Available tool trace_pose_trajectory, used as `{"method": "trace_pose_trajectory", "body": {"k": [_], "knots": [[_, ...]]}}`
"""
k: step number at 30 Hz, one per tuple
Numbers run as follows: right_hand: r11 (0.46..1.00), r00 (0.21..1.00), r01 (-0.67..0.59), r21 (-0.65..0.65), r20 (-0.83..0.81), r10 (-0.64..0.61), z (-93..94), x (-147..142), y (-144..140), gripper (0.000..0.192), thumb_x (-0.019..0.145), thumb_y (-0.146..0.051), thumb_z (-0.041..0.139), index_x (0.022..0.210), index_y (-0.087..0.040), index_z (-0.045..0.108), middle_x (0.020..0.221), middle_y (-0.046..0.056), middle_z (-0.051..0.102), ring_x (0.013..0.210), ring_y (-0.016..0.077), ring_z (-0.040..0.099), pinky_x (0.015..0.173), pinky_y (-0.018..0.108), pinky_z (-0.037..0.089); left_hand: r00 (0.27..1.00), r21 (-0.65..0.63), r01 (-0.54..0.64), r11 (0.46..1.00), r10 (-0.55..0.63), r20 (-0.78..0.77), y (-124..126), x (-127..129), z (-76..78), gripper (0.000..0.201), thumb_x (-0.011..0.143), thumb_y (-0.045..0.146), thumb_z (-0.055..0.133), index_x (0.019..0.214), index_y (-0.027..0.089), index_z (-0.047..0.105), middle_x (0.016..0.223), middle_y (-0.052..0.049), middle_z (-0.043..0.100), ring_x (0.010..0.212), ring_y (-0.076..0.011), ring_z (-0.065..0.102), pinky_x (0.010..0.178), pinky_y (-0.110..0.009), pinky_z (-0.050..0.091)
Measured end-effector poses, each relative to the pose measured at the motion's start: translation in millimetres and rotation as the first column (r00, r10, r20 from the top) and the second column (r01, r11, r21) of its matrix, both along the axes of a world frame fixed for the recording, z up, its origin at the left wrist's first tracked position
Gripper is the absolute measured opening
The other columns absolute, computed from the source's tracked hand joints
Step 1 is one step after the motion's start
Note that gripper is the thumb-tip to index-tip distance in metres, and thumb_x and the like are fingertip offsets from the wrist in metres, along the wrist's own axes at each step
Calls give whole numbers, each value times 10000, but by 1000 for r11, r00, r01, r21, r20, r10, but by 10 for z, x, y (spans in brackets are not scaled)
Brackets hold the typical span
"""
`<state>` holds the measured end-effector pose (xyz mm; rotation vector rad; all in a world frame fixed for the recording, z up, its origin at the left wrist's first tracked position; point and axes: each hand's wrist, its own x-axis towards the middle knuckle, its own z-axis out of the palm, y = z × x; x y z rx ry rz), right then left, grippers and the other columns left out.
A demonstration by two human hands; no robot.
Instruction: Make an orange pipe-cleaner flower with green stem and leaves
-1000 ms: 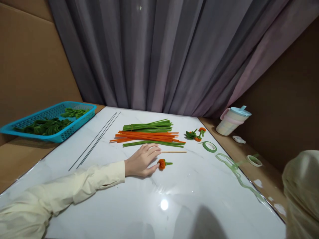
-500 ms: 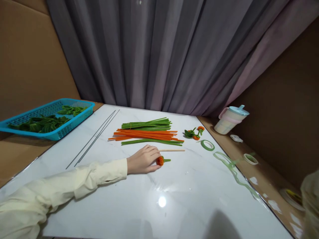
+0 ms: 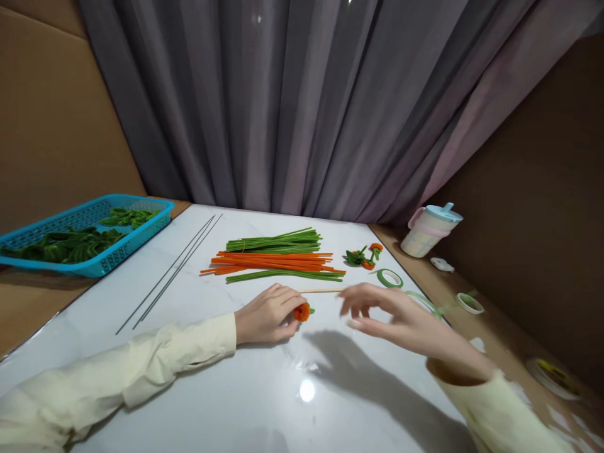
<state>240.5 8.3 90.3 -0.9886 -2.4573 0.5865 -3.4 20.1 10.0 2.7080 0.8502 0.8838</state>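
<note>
1. Grip: the left hand (image 3: 267, 313) rests on the table (image 3: 264, 390), fingers curled, pinching a small orange pipe-cleaner flower (image 3: 302, 311) between thumb and fingertips. The right hand (image 3: 396, 318) hovers just above the table with fingers spread, holding nothing.
2. Key relation: the flower lies between the two hands, touching the left and just left of the right fingertips. Its short green stem points right, toward the right hand. The left hand is nearer.
3. Table: a glossy white marbled slab that reflects an overhead light near its front edge.
4. Basket (image 3: 89, 236): blue perforated plastic, beyond the left edge, filled with green looped pieces.
5. Pipe-cleaner stock (image 3: 276, 258): fuzzy green and orange lengths in a flat bundle near the back edge, long axes running left to right.
6. Wires (image 3: 170, 274): two thin straight grey rods, laid diagonally toward the back-left corner.
7. Cup (image 3: 429, 229): pale, ribbed, with a light blue spouted lid, beyond the back-right corner.
8. Wooden stick (image 3: 325, 290): thin, pale, lying left to right just behind the flower.
9. Tape roll (image 3: 389, 277): a green ring, lying flat near the right edge.
10. Finished flowers (image 3: 363, 256): a small orange-and-green cluster just behind the tape roll.
</note>
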Motion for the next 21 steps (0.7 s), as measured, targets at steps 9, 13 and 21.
{"method": "trace_pose_trajectory", "body": {"k": [9,13,21], "knots": [[893,998,-53,447,58,30,-694,-406,106,322,876,-264,507,1177,-168,442,1029,105,595,885,206,556,719,345,497,992,-91,-70,993,79,95,-55,-25,-67,328,748,162,527,1076,158,521,970,-85,585,888,-199,531,822,-344,430],[861,992,-125,492,81,98,-715,-424,72,242,892,-202,473,1127,-148,467,938,94,611,810,189,541,692,326,490,987,-105,-58,993,73,143,-44,-40,-94,338,754,172,536,1092,162,510,944,-82,591,872,-194,540,814,-351,445],[873,994,-100,478,6,110,-755,-410,38,213,903,-211,455,1108,-161,480,875,80,619,783,182,552,664,312,486,972,-15,-35,999,38,232,-81,-39,-83,317,782,207,554,1086,154,478,926,-91,615,825,-180,561,773,-347,476]]}}
